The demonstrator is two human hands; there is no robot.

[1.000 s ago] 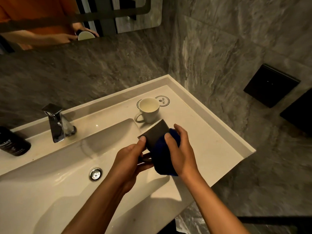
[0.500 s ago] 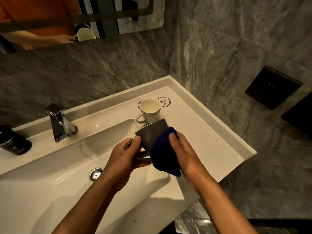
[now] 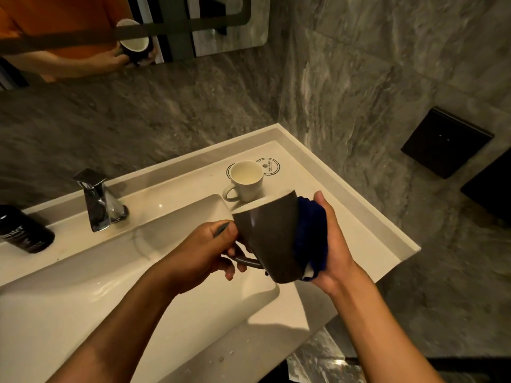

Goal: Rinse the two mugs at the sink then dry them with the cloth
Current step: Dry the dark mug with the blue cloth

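A dark grey mug [image 3: 269, 236] with a white inside is held over the right side of the sink [image 3: 83, 286], tilted with its rim up and to the left. My left hand [image 3: 210, 250] grips its handle. My right hand [image 3: 334, 244] cups a dark blue cloth [image 3: 311, 236] against the mug's base and side. A white mug [image 3: 246, 181] stands upright on the counter behind, on a round printed coaster.
A chrome tap [image 3: 96, 200] stands at the back of the basin, the drain is hidden by my left arm. A black bottle [image 3: 22, 230] lies at the left. A marble wall with dark panels [image 3: 445, 142] closes the right side. A mirror [image 3: 83, 29] hangs above.
The grey mug has turned from bottom-up towards upright and risen slightly. The cloth has slid from covering its side to its base, with my right hand moving under and to the right.
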